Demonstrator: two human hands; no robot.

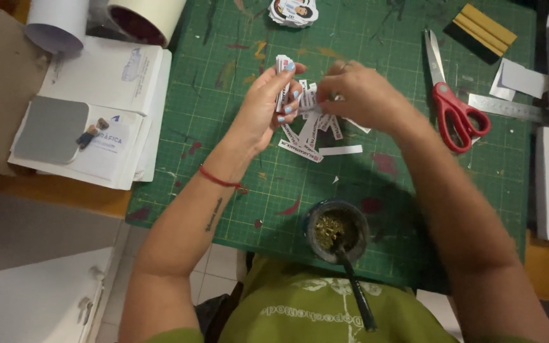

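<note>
The left hand [268, 105] pinches a small stack of paper strips [283, 76]; the right hand [357, 95] grips loose strips [316, 130]. Red-handled scissors [452, 101] lie at three o'clock, a mate cup [337, 230] at six.

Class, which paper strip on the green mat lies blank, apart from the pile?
The plain white paper strip, lying alone right of the printed strips.
</note>
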